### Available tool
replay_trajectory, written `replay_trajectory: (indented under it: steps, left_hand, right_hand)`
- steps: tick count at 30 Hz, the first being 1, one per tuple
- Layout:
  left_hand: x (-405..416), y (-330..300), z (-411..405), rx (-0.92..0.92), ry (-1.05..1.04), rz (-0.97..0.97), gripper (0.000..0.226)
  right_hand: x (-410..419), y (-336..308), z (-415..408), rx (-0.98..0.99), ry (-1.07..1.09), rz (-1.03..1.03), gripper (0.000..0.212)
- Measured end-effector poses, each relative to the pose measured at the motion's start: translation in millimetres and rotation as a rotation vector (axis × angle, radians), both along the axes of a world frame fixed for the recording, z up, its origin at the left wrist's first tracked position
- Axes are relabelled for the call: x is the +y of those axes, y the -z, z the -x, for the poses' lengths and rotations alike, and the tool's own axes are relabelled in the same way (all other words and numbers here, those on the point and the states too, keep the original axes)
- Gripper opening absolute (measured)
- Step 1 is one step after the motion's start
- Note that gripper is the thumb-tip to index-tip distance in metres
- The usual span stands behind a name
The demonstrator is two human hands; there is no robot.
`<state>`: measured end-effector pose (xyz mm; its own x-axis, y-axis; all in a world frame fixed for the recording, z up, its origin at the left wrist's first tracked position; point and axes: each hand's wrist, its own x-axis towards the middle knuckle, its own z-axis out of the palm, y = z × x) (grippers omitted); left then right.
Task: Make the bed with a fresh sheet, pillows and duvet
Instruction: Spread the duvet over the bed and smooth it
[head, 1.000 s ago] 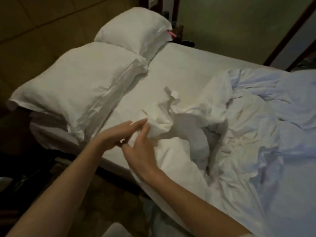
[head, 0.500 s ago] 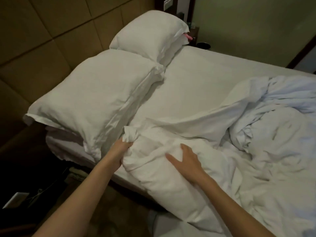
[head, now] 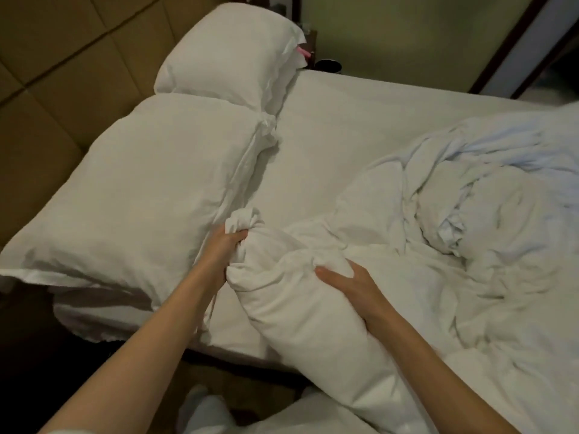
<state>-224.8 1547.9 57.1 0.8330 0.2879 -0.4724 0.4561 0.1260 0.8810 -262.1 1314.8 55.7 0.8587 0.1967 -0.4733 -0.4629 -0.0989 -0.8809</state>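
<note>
- White duvet (head: 391, 277) lies bunched and wrinkled over the right half of the frame, spilling off the near bed edge at the bottom centre.
- Left hand (head: 224, 249), just left of centre, grips a twisted corner of the duvet; fingers are curled round the fabric and a knot of cloth sticks up above the fist.
- Right hand (head: 351, 285), just right of centre, rests flat on the rolled duvet edge, fingers straight and spread, thumb pointing toward the left hand. Not gripping anything.
- Both forearms are bare and enter from the bottom of the frame.
- Fitted sheet (head: 360, 120) is stretched smooth over the mattress, visible in the centre and upper right.
- Near pillow (head: 150, 195) fills the left-centre of the frame, its open case end facing the sheet; the left hand is touching or just beside its lower right corner, cannot tell which.
- Far pillow (head: 232, 54) sits at upper centre, touching the near pillow.
- Padded headboard (head: 62, 57) with tan panels covers the upper left.
- Small pink object (head: 304, 52) pokes out at the far pillow's right edge; too small to identify.
- Dark round container (head: 328, 65) stands beyond the bed's far edge, top centre.
</note>
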Motion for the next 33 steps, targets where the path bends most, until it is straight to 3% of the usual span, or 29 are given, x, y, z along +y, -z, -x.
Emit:
replay_trajectory:
  steps: [3, 8, 12, 16, 18, 22, 27, 30, 33]
  left_hand:
    - [20.6, -9.8, -14.2, -0.063, 0.155, -0.055, 0.032]
    - [56.1, -20.8, -18.4, -0.149, 0.469, -0.121, 0.031]
    - [81.5, -6.5, 3.9, -0.147, 0.613, -0.132, 0.034]
    - [98.8, 18.1, 22.4, 0.015, 0.555, -0.011, 0.033]
    - [103.5, 26.4, 29.1, 0.075, 0.545, 0.018, 0.032]
    - [111.8, 35.0, 39.4, 0.076, 0.599, 0.026, 0.037]
    - [111.8, 39.8, 49.6, 0.023, 0.787, -0.135, 0.040]
    - [105.0, 39.4, 51.7, -0.002, 0.922, -0.232, 0.039]
    - [93.7, 36.6, 54.6, -0.046, 1.077, -0.326, 0.044]
  right_hand:
    - [30.0, -12.0, 23.5, -0.097, 0.138, -0.074, 0.036]
    - [101.5, 1.6, 82.1, -0.136, 0.208, 0.064, 0.070]
    - [166.5, 32.3, 139.9, -0.092, -0.043, 0.261, 0.070]
    - [196.3, 82.2, 187.4, 0.223, -0.591, 0.437, 0.067]
    - [191.2, 85.6, 193.1, 0.329, -0.733, 0.434, 0.053]
    - [162.0, 79.9, 167.2, 0.283, -0.370, 0.530, 0.029]
    - [127.9, 48.9, 80.4, 0.050, 0.043, 0.812, 0.030]
    - [136.5, 22.5, 21.8, -0.054, 0.061, 0.863, 0.047]
    - [155.0, 22.4, -25.4, 0.021, -0.100, 0.902, 0.078]
